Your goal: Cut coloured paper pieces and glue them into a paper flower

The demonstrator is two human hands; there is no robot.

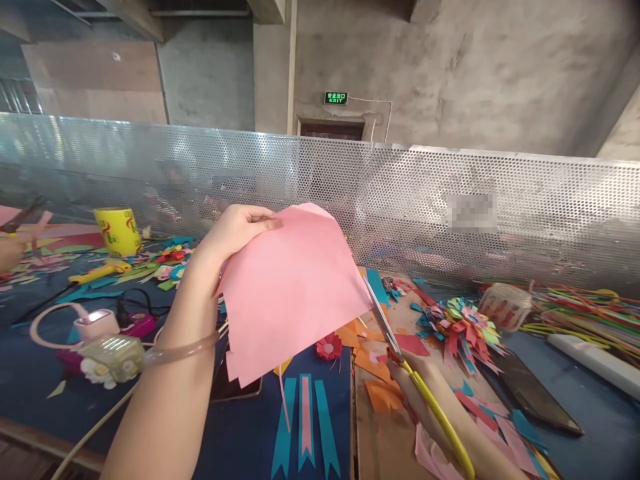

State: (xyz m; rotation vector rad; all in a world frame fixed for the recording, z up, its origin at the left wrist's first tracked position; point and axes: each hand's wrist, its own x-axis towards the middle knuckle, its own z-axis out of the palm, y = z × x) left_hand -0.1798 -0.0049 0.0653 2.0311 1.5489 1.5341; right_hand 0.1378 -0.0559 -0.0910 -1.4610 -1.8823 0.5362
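My left hand (245,230) grips a large sheet of pink paper (295,287) by its upper left edge and holds it up over the table. The sheet's edges are notched and uneven. My right hand (407,383) is closed around yellow-handled scissors (387,330), whose blades point up and left at the sheet's right edge. Whether the blades are apart or touch the paper is hard to tell. Below the sheet lie blue paper strips (327,427) with notched ends, one with a pink strip (305,420) on it, and a red paper flower (329,346).
Colourful paper flowers (463,323), a dark phone (537,393) and bundled coloured strips (595,317) lie right. Left are a yellow tape roll (118,231), a yellow glue gun (100,271), a charger with cable (97,325) and another person's hand (10,252). A perforated metal screen (225,160) stands behind.
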